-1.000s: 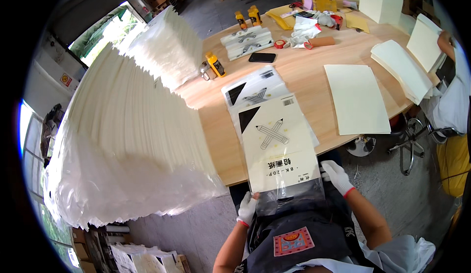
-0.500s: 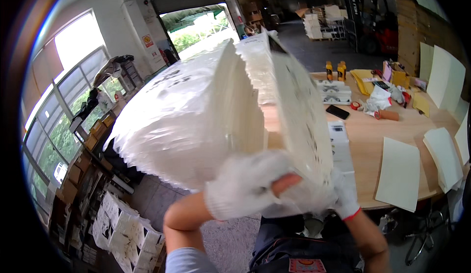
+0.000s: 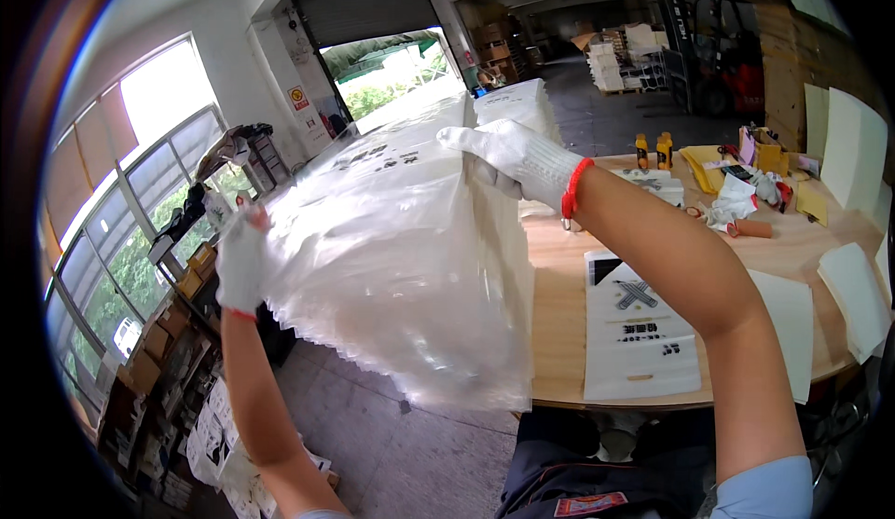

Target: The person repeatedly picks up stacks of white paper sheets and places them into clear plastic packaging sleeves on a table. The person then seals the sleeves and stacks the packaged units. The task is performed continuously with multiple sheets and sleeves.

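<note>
A tall stack of clear plastic-wrapped paper packs (image 3: 392, 267) leans across the left part of the table, dark print on its top. My right hand (image 3: 522, 157), in a white knit glove with a red cuff, grips the stack's upper right edge, thumb on top and fingers curled down the side. At the far left edge of the stack is my left hand (image 3: 242, 263), gloved too; motion smears its fingers. Behind stands a second stack of packs (image 3: 522, 102). To the right, a flat printed pack (image 3: 643, 356) lies on the table, partly behind my right forearm.
The wooden table (image 3: 559, 370) also bears white sheets (image 3: 788, 309), a brown roll (image 3: 749, 228), yellow bottles (image 3: 664, 151) and a yellow envelope (image 3: 701, 170). Wrapped bundles (image 3: 210, 435) lie low at left beside shelves with boxes (image 3: 140, 365). A red forklift (image 3: 722, 81) stands far back.
The pack tilted upright between my hands no longer stands apart from the stack. My hands have separated, left to the far left edge, right up to the top. The flat printed pack shows more fully.
</note>
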`<state>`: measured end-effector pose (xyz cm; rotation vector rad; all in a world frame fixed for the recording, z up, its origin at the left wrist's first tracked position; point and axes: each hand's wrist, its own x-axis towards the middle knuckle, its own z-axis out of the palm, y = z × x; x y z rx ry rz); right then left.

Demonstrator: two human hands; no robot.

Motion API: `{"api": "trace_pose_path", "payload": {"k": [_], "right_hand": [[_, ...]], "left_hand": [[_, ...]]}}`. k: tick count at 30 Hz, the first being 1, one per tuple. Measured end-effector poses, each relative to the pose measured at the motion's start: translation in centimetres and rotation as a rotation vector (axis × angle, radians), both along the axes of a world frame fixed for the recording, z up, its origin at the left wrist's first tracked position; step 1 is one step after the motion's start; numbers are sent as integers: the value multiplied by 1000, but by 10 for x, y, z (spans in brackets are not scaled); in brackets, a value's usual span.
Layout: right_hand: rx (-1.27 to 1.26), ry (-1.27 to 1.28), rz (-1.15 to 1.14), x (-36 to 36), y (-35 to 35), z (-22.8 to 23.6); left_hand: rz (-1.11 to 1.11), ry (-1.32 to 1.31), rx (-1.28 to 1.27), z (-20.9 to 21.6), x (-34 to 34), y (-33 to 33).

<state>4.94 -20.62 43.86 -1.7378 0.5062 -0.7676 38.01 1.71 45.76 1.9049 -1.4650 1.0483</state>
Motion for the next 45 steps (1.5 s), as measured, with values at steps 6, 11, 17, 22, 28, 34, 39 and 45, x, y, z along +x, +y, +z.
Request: {"api": "trace_pose_path", "payload": {"k": [6,11,17,22,28,34,39,45], "right_hand": [[417,-223,154,-51,17,-94],[850,-90,220,-131,59,-274],[1266,-176,-65,-188,130,-422],[1225,-259,-265,-211,159,-430],[1235,-294,-359,-234,170,-445],[1067,-300,-398,-234,119,-430],[470,157,-680,-203,38,-408],[-22,852,-765,-240,26,-457]], "left_hand": [[-549,759,-727,-193,-50,11],[-596,1032,-449,-394,-143,-12],[-679,469,463,-460,-316,-114],[-749,396,781,-450,-372,-188],[-798,496,1116,-474,-358,-231],[-823,577,1000,-459,-359,-234],[-793,480,860,-420,-367,-228],[-1194,1836,392,-386,-345,-261]]}}
